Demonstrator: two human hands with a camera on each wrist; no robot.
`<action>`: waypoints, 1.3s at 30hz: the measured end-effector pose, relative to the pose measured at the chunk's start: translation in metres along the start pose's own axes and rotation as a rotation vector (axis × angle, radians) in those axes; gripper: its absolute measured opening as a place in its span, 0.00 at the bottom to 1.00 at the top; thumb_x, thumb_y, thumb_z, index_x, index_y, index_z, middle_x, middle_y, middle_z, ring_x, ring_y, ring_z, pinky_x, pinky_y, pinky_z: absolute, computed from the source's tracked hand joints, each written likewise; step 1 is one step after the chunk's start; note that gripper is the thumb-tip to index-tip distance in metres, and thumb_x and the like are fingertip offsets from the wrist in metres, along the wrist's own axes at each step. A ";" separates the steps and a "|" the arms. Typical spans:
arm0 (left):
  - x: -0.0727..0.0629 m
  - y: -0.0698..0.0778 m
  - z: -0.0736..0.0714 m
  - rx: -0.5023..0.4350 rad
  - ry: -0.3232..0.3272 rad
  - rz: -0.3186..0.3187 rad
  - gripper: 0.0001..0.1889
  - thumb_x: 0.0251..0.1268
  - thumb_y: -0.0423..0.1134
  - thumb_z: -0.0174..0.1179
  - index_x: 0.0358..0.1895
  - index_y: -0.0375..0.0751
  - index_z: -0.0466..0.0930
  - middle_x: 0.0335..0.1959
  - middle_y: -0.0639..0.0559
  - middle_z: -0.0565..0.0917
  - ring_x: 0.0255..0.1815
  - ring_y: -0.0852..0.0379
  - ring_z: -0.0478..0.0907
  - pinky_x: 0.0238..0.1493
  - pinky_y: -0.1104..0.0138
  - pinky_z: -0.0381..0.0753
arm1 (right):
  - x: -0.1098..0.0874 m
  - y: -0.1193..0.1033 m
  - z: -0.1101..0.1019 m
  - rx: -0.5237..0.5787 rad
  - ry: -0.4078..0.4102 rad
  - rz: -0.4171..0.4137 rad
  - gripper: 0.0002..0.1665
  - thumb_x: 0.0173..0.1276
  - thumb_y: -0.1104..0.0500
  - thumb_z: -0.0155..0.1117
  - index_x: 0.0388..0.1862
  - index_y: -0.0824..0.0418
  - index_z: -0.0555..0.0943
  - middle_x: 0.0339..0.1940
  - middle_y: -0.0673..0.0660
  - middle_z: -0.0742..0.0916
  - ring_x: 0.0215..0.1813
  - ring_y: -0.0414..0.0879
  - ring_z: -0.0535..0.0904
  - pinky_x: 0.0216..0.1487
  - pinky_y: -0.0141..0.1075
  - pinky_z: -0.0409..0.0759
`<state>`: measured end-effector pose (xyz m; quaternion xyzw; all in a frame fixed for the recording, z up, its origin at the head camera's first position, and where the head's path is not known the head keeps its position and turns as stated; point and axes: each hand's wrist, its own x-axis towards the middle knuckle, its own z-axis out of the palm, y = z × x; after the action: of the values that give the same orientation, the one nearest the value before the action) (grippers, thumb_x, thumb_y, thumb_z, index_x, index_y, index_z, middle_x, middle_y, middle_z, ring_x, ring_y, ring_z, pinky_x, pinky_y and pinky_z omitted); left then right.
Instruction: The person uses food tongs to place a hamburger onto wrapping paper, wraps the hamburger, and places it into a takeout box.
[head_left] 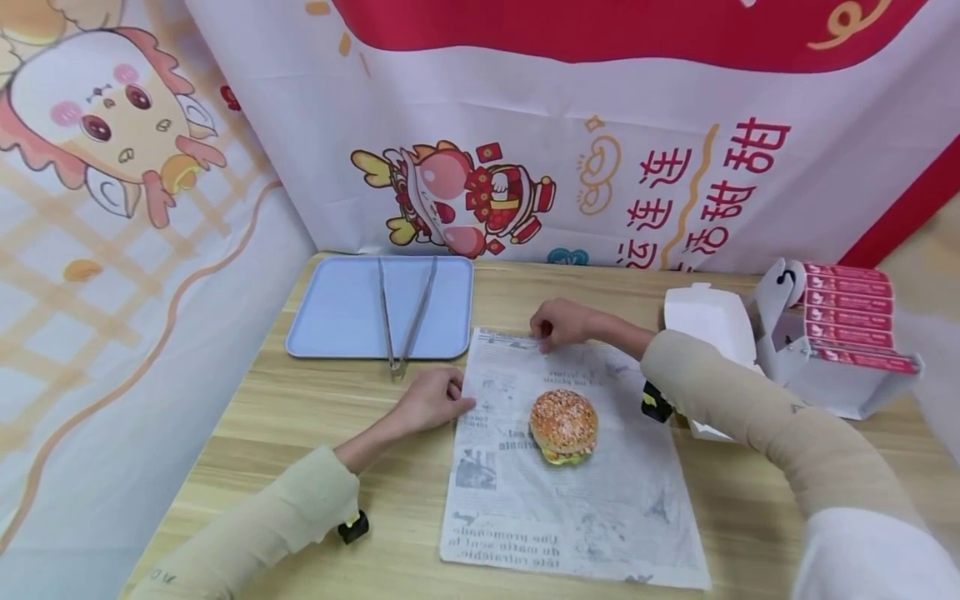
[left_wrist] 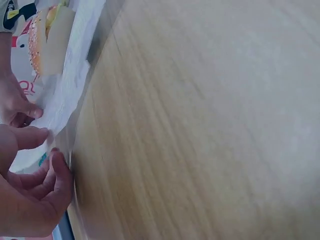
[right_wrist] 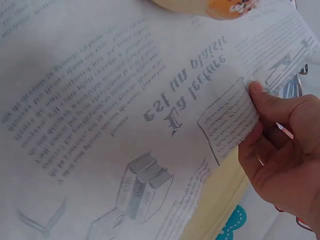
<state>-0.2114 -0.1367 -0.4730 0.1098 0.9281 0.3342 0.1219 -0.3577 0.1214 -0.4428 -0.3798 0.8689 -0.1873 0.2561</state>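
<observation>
A sesame-bun burger sits near the middle of a sheet of newspaper-print wrapping paper laid flat on the table. At the sheet's left edge, my left hand pinches the paper between thumb and fingers; the left wrist view shows this left hand from close by. My right hand is at the far edge, beyond the burger. In the right wrist view, the right hand holds that edge between thumb and curled index finger, and only the burger's rim shows.
A blue tray with metal tongs on it lies at the back left. An open white box stands right of the paper, partly behind my right arm. Beside it is a white holder with red-and-white packages. Printed cloth hangs behind the table.
</observation>
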 end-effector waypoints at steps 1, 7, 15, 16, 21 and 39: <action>0.000 0.001 0.001 -0.008 0.000 0.005 0.07 0.60 0.39 0.69 0.36 0.40 0.83 0.25 0.54 0.85 0.23 0.65 0.75 0.27 0.74 0.73 | -0.002 0.001 -0.001 0.013 0.025 -0.002 0.09 0.64 0.66 0.69 0.25 0.59 0.80 0.27 0.51 0.79 0.33 0.43 0.73 0.38 0.32 0.70; 0.001 0.003 0.002 0.000 0.023 0.053 0.09 0.63 0.40 0.67 0.41 0.40 0.85 0.25 0.53 0.85 0.23 0.63 0.76 0.26 0.72 0.74 | -0.009 0.005 -0.005 0.076 0.111 -0.012 0.09 0.63 0.67 0.69 0.26 0.60 0.79 0.26 0.52 0.81 0.32 0.44 0.73 0.37 0.34 0.71; 0.002 -0.002 -0.013 0.129 0.223 0.281 0.09 0.63 0.36 0.68 0.29 0.43 0.76 0.20 0.55 0.79 0.20 0.65 0.70 0.24 0.73 0.71 | -0.019 0.005 -0.005 0.140 0.194 -0.008 0.10 0.66 0.68 0.67 0.26 0.59 0.78 0.29 0.53 0.83 0.34 0.45 0.76 0.41 0.36 0.76; 0.002 -0.002 -0.014 0.136 0.232 0.304 0.09 0.63 0.36 0.68 0.30 0.43 0.76 0.20 0.55 0.79 0.20 0.65 0.71 0.24 0.73 0.71 | -0.021 0.005 -0.005 0.147 0.211 -0.016 0.10 0.66 0.68 0.67 0.26 0.60 0.77 0.29 0.53 0.83 0.34 0.45 0.76 0.41 0.36 0.75; 0.001 -0.003 -0.013 0.203 0.252 0.378 0.09 0.60 0.32 0.69 0.29 0.44 0.77 0.25 0.55 0.82 0.25 0.65 0.75 0.26 0.74 0.75 | -0.032 0.010 -0.001 0.153 0.288 -0.061 0.11 0.64 0.69 0.69 0.25 0.60 0.78 0.32 0.54 0.87 0.37 0.43 0.81 0.42 0.36 0.82; -0.003 -0.002 -0.012 0.655 0.243 0.779 0.23 0.66 0.28 0.59 0.61 0.54 0.80 0.33 0.56 0.77 0.24 0.65 0.66 0.20 0.76 0.64 | -0.058 0.003 0.016 -0.202 0.402 -0.277 0.16 0.55 0.75 0.70 0.40 0.58 0.87 0.36 0.51 0.87 0.44 0.44 0.78 0.47 0.39 0.81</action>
<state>-0.2119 -0.1463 -0.4652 0.4398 0.8818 0.0571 -0.1608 -0.3168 0.1648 -0.4394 -0.4738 0.8565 -0.2045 0.0111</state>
